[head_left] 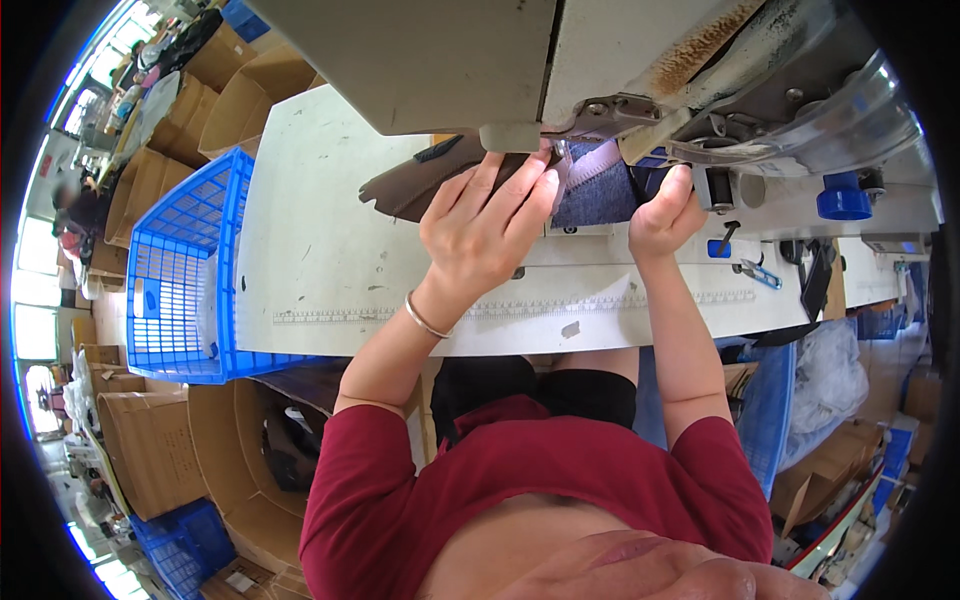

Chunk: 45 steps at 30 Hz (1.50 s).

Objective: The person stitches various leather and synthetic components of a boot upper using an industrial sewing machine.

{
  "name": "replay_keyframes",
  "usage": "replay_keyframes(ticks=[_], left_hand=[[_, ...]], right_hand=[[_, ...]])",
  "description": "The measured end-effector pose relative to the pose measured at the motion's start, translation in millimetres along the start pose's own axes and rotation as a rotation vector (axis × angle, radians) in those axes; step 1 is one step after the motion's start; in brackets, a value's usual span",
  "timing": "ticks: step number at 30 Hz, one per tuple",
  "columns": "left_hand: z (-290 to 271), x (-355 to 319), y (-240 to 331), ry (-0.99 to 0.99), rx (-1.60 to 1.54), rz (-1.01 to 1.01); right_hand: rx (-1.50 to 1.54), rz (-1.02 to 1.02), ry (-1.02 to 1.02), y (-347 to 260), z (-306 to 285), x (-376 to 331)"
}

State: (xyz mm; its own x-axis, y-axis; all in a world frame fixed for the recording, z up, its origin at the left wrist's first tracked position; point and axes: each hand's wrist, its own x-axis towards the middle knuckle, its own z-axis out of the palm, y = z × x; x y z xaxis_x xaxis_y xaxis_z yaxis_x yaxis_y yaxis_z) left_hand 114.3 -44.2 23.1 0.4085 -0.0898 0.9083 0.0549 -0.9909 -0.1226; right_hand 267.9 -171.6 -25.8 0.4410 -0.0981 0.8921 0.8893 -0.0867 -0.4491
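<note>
My left hand [485, 220] lies with fingers stretched out on a dark brown flat piece [400, 190], its fingertips close under the head of a sewing machine [450, 60]. A silver bangle [425, 316] circles that wrist. To the right of those fingers is a blue denim piece [595, 197] with a pale strip across its upper part; whether it joins the brown piece is hidden. My right hand [663, 215] is closed beside the denim, just below the machine's right part, and what its fingers hold cannot be made out.
A ruler strip [500, 308] runs along the white table's [330, 250] near edge. Blue-handled thread snips [762, 275] lie at right. A blue plastic crate [180, 290] stands against the table's left side, with cardboard boxes [150, 450] around it. A clear-plastic-filled blue bin [785, 400] stands at lower right.
</note>
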Motion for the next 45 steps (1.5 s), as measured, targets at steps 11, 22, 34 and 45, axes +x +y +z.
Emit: replay_keyframes(ticks=[11, 22, 34, 45], left_hand=[[13.2, -5.3, -19.5, 0.063, -0.08, 0.023], [13.1, -6.9, -23.3, 0.028, -0.157, -0.022], [-26.2, 61.8, -83.9, -1.044, -0.612, -0.638], [10.6, -41.0, -83.5, -0.314, -1.292, -1.475]], right_hand=[[0.02, -0.005, -0.096, -28.2, -0.4, 11.7], [0.052, 0.01, -0.074, -37.9, 6.2, 21.8], [0.03, 0.071, -0.209, -13.8, 3.5, 22.1], [-0.058, 0.618, -0.833, 78.7, 48.7, 10.2]])
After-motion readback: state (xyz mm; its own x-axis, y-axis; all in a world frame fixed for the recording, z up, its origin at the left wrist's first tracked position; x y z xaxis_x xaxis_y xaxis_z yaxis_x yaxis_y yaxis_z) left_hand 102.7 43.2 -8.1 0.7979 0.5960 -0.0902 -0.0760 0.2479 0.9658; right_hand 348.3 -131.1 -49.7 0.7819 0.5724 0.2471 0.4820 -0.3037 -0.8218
